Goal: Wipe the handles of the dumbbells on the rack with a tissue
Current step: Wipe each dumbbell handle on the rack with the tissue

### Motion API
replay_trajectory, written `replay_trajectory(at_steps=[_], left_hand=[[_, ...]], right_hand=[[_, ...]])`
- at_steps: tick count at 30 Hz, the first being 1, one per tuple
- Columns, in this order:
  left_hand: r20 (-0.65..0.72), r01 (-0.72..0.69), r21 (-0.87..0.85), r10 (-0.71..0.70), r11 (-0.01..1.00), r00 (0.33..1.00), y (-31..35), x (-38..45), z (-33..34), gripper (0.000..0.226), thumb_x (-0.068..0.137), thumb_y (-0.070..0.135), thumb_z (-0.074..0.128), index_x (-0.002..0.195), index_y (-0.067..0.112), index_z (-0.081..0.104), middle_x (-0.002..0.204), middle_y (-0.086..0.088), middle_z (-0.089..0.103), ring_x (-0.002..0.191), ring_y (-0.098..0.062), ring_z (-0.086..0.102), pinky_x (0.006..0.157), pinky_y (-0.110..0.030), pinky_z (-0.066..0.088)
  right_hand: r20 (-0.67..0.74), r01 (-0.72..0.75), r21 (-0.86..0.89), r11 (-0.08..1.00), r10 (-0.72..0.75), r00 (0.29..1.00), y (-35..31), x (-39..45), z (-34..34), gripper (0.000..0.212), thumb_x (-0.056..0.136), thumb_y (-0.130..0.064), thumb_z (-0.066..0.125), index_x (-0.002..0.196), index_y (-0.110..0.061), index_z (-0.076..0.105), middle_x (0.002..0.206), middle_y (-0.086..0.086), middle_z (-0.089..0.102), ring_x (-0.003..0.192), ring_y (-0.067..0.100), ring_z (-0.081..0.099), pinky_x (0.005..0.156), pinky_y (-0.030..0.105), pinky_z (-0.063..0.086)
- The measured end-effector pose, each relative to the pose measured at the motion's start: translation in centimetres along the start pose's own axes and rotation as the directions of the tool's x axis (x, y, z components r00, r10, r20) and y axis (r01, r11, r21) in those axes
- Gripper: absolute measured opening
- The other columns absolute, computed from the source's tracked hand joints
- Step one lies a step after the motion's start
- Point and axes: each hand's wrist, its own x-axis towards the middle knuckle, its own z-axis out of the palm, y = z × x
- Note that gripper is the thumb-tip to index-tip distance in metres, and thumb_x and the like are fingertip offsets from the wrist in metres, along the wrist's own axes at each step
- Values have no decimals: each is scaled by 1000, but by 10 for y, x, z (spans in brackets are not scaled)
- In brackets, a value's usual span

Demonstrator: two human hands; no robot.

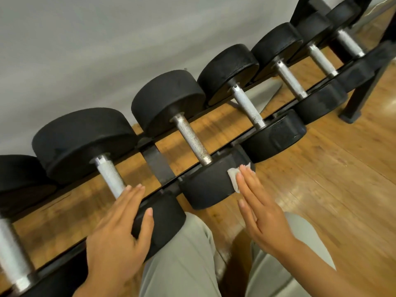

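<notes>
Seven dumbbells show along the rack [171,181], which runs from lower left to upper right before a grey wall, over a wooden floor. No steel handle shows the tissue on it, and nothing visible tells which handles are already wiped, so I judge most of the job may still lie ahead.

At the far left, a thick handle [12,254] lies bare. Next to it, the left hand [120,232] rests flat over the near head of the second dumbbell [158,221], fingers straight and spread wide, thumb down its side, fingertips reaching that dumbbell's handle [111,179]; it holds nothing.

Further right, the third handle [192,140] looks speckled and untouched. The right hand [261,213], fingers straight and together, presses the white tissue [233,176] against the near head of the third dumbbell [205,189], not on its handle. Beyond it, four more handles recede rightward.
</notes>
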Motion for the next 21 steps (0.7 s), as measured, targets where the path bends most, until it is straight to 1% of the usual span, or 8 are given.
replay_trajectory(at_steps=[2, 4, 6, 9, 11, 14, 19, 21], left_hand=[[-42, -50, 14, 51, 999, 998, -1, 1, 3, 50, 95, 39, 41, 129, 12, 66, 132, 8, 56, 125, -14, 52, 78, -28, 50], [-47, -81, 37, 82, 996, 995, -2, 0, 5, 50, 96, 38, 41, 128, 11, 67, 132, 2, 61, 127, -14, 52, 87, -27, 47], [-30, -107, 60, 109, 992, 994, -4, -3, 7, 48, 97, 37, 41, 128, 11, 67, 131, -1, 64, 128, -13, 50, 101, -23, 38], [12, -156, 65, 155, 986, 988, -9, -5, 7, 47, 98, 36, 41, 128, 11, 67, 132, -1, 63, 129, -10, 49, 108, -19, 27], [20, -166, 56, 165, 985, 986, -11, -5, 8, 46, 98, 36, 41, 129, 13, 67, 133, 3, 62, 128, -8, 49, 104, -18, 33], [-7, -159, 50, 160, 986, 987, -11, -4, 10, 46, 97, 37, 41, 128, 16, 67, 131, 5, 63, 127, -7, 50, 91, -21, 43], [-84, -176, 52, 180, 983, 980, -9, -4, 12, 45, 96, 35, 43, 123, 11, 70, 125, -1, 68, 121, -13, 57, 85, -26, 48], [-104, -181, 68, 188, 981, 977, -9, -5, 12, 44, 95, 34, 44, 121, 9, 71, 122, -3, 69, 119, -14, 57, 84, -28, 48]], right_hand=[[-14, 20, -58, 998, -21, 1000, -3, 14, 1, 50, 106, -32, 31, 149, -8, 32, 158, 6, 28, 147, 22, 24, 116, 46, 29], [-26, -8, -109, 994, 6, 1000, -14, 45, 4, 53, 106, -41, 24, 150, -12, 30, 157, 4, 29, 148, 18, 21, 118, 42, 27], [-19, -28, -147, 989, 26, 999, -22, 66, 7, 55, 105, -46, 20, 150, -17, 28, 158, 0, 28, 148, 14, 18, 120, 37, 22], [3, 71, -199, 977, -72, 997, -15, 42, 9, 52, 105, -37, 29, 152, -13, 27, 159, 5, 25, 149, 21, 16, 119, 43, 23], [13, 122, -191, 974, -121, 993, -2, 8, 7, 52, 104, -29, 37, 151, -8, 29, 160, 9, 25, 148, 27, 19, 116, 49, 29], [34, 132, -193, 972, -127, 991, 6, -5, 4, 51, 105, -30, 36, 150, -6, 30, 158, 10, 27, 148, 29, 21, 114, 51, 32], [0, 129, -316, 940, -136, 991, -25, 57, 15, 52, 105, -39, 29, 149, -12, 34, 156, 5, 31, 149, 19, 18, 122, 38, 17], [30, 146, -352, 925, -145, 989, -27, 55, 16, 52, 105, -38, 31, 150, -12, 33, 157, 4, 29, 149, 20, 15, 122, 37, 15]])
